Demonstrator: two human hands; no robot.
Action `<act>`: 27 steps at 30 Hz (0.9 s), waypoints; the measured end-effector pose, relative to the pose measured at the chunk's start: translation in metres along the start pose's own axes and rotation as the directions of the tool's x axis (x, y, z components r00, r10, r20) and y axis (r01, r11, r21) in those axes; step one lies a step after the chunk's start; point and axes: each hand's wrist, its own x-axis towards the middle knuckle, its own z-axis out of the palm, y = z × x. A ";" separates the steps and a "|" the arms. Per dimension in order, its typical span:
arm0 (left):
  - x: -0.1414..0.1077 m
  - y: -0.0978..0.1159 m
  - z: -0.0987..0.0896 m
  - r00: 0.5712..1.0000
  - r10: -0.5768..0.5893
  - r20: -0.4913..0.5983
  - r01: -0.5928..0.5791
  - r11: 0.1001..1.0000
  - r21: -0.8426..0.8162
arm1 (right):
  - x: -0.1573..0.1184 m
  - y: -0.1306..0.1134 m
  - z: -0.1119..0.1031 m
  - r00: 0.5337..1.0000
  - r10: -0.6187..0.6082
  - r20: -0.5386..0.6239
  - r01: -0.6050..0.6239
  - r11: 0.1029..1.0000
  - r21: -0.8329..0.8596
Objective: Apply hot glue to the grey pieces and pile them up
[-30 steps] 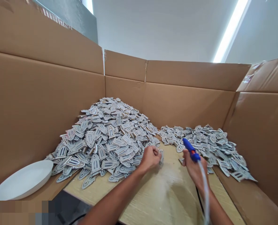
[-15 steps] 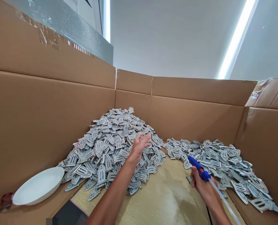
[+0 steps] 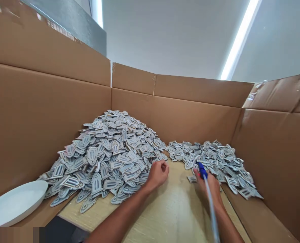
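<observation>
My right hand (image 3: 212, 190) is wrapped round a blue hot glue gun (image 3: 202, 170), from whose back a long clear glue stick (image 3: 210, 209) trails toward me. One flat grey arched piece (image 3: 191, 179) with slots lies on the table by my right thumb. My left hand (image 3: 159, 173) is above the table beside the large pile of the same pieces (image 3: 109, 152). Its fingers are curled together; whether something small is between them is hidden.
A smaller pile of pieces (image 3: 213, 158) spreads along the right. Tall cardboard walls (image 3: 190, 121) surround the wooden tabletop (image 3: 170, 209). At the left edge sits a white oval dish (image 3: 18, 202).
My left hand has come down from over the large pile, and its spread fingers have curled shut. The glue gun has turned to point farther forward. The view has swung slightly right.
</observation>
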 end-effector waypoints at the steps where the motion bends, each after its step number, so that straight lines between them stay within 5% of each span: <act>1: -0.003 -0.001 0.002 0.999 0.036 0.016 -0.036 0.998 0.047 | 0.002 0.005 -0.001 1.000 0.004 -0.003 -0.004 0.994 -0.108; 5: -0.008 -0.006 0.006 0.992 0.095 0.079 -0.106 0.983 0.151 | 0.010 0.023 -0.003 0.996 -0.056 -0.068 0.028 0.935 -0.354; 12: -0.010 -0.010 0.010 0.992 0.096 0.078 -0.110 0.973 0.205 | 0.012 0.031 0.009 0.942 -0.277 0.191 0.305 0.943 -0.136; 20: -0.009 -0.012 0.009 0.998 0.021 0.060 -0.028 0.993 0.118 | 0.012 0.026 0.017 0.933 -0.242 0.265 0.307 0.921 -0.240; 24: -0.009 -0.007 0.011 0.981 -0.146 0.125 0.155 0.985 -0.070 | 0.011 0.025 0.018 0.953 -0.265 0.147 0.282 0.953 -0.112; 27: -0.008 -0.001 0.011 0.877 -0.387 0.283 0.456 0.858 -0.238 | 0.004 0.014 0.021 0.942 -0.323 0.087 0.304 0.935 0.184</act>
